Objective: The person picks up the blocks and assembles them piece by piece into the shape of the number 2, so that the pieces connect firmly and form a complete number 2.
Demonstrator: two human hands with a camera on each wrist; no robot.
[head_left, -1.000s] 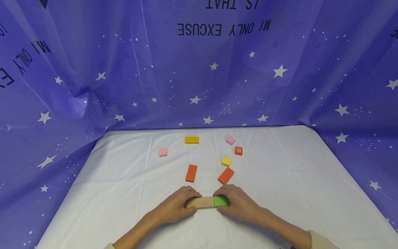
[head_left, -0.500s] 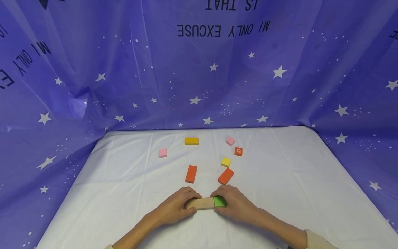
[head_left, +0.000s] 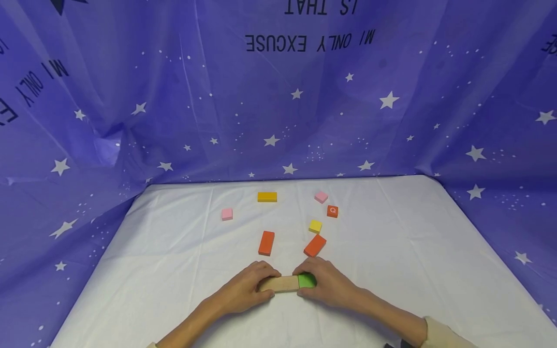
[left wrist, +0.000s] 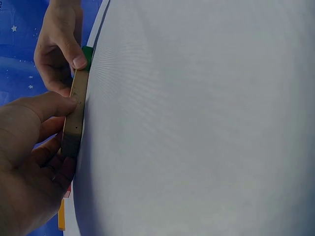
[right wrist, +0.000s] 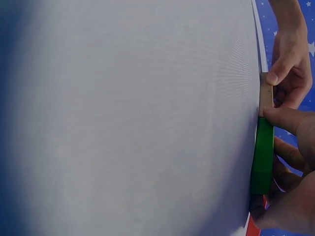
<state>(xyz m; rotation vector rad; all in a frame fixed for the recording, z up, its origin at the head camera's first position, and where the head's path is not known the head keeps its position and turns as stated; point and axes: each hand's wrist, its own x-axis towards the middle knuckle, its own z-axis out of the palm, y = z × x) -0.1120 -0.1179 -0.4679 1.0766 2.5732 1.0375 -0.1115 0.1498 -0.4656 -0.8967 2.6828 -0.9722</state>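
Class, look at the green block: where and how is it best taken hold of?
The green block is probably best pinched across its long near and far sides, coming from the right in the head view: its left end meets the wooden block, while those long sides look straight.

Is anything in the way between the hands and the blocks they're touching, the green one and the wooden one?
No, nothing visible is in the way. The left hand grips the wooden block directly, the right hand grips the green block, and the blocks meet end to end.
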